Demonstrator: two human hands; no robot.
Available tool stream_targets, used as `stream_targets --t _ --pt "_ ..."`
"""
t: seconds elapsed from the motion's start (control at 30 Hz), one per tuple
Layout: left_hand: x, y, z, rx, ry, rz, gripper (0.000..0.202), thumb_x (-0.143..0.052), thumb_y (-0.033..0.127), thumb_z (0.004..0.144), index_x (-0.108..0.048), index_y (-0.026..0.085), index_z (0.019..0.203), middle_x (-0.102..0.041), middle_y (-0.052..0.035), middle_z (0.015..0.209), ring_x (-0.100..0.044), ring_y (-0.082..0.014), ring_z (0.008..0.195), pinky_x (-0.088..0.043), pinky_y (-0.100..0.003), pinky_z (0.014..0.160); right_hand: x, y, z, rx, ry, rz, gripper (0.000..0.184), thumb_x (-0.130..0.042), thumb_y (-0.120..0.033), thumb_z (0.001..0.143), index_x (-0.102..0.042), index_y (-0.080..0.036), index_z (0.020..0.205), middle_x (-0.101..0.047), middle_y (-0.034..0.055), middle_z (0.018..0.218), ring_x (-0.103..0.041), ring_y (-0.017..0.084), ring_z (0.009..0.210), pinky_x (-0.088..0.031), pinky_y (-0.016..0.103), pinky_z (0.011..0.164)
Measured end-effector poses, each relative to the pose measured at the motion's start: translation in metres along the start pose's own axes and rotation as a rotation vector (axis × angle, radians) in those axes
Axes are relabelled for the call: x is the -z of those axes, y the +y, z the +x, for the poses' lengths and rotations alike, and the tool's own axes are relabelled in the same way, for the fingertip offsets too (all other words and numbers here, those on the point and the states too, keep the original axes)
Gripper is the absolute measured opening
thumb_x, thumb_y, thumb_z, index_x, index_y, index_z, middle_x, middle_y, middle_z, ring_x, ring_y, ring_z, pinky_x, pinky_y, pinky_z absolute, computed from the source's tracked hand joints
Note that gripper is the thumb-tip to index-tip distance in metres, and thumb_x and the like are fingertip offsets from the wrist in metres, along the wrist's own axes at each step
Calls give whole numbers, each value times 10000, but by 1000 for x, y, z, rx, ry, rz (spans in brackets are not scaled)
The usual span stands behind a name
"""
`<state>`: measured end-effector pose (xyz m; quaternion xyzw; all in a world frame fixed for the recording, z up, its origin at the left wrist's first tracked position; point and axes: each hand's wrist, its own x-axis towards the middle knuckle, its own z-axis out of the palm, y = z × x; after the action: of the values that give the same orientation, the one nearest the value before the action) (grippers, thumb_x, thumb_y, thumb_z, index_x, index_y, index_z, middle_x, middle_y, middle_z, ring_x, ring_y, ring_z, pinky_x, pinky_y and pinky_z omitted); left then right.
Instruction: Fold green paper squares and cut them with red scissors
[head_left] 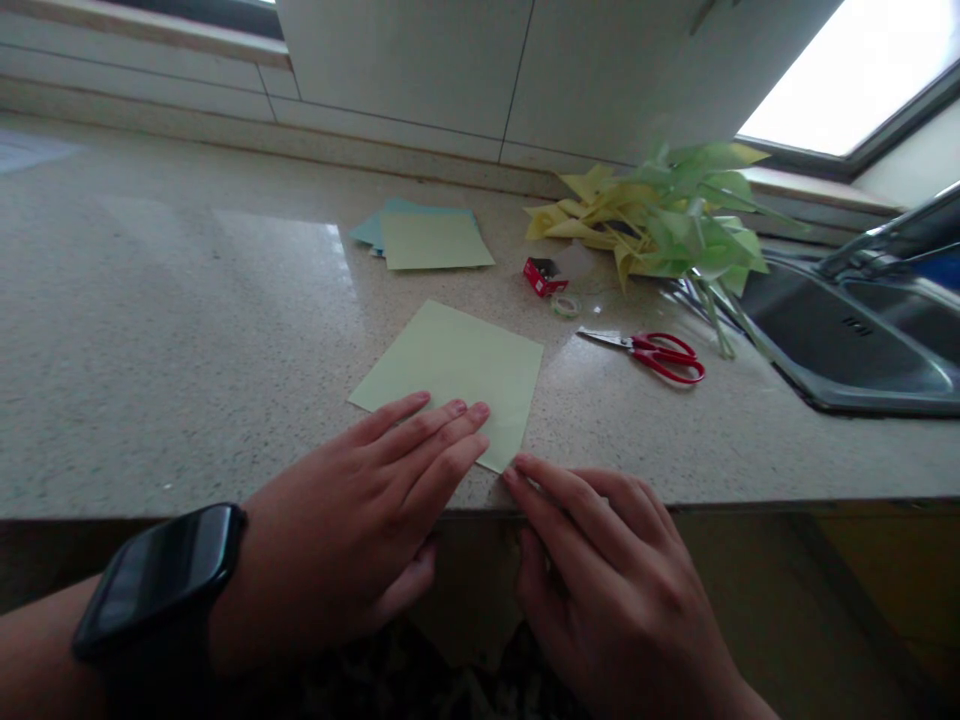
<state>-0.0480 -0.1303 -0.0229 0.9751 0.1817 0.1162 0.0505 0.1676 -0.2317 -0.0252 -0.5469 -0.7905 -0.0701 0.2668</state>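
A pale green square of paper (465, 350) lies flat on the counter, turned so that one corner points at the front edge. My left hand (375, 500) rests palm down on its near left side, fingers stretched out. At the paper's near corner, the fingertips of my right hand (615, 570) touch it; the fingers are slightly bent and the thumb hangs apart below the counter edge. Red-handled scissors (664, 357) lie to the right, blades pointing left. Behind them are a small open red box (545, 277) and a roll of tape (565, 305).
Green and blue paper sheets (435, 240) are stacked at the back. Yellow and green paper pinwheels (660, 215) are heaped at the back right, their sticks reaching toward the metal sink (832, 395). The counter's front edge (712, 503) runs under my hands.
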Motion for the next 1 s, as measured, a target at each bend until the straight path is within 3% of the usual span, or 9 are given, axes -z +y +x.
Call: stream_targets --t 0.53,1.0 --pt "-1 -1 0 -12 17 8 643 -594 247 878 -418 86 1476 -397 -147 1613 -336 -273 1498 -275 -483 1250 -1 -1 1 4 26 -1 322 -632 -80 883 -711 -80 1195 -723 93 1232 -597 242 974 -501 423 829" --pt "-2 -1 0 -9 21 9 639 -601 243 870 -435 94 1468 -400 -136 1613 -341 -273 1496 -287 -489 1245 -4 0 2 5 -4 -65 313 -622 -129 917 -700 -91 1218 -717 77 1208 -577 237 959 -453 425 837"
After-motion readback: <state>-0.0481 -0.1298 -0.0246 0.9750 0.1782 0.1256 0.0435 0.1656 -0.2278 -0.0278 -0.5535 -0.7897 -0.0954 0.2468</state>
